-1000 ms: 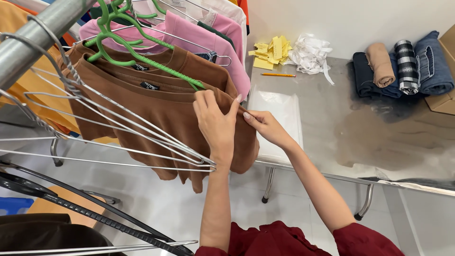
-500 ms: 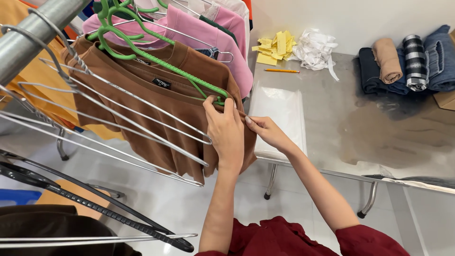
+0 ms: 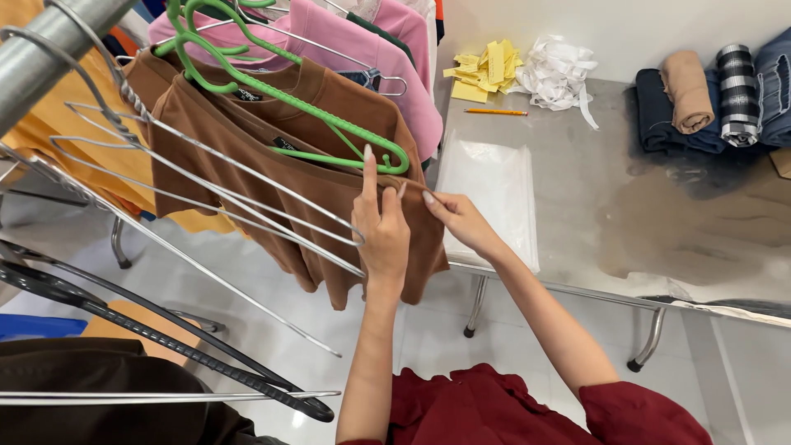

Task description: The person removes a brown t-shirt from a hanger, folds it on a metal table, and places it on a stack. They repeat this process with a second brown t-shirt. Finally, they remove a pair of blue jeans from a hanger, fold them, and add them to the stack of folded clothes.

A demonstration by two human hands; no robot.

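From the rail at left I see bare wire hangers (image 3: 206, 185), then a brown knit shirt (image 3: 272, 173) with a small dark neck label, under a green plastic hanger (image 3: 288, 95). My left hand (image 3: 381, 231) pinches the shirt's shoulder edge, forefinger raised; my right hand (image 3: 457, 221) pinches the same hem. Beyond lie a flat clear plastic bag (image 3: 494, 189), yellow paper tags (image 3: 486, 67) and rolled fabrics (image 3: 713, 99) on the steel table (image 3: 626, 214).

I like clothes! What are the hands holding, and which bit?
Both the left hand and right hand pinch the brown shirt at its shoulder edge.
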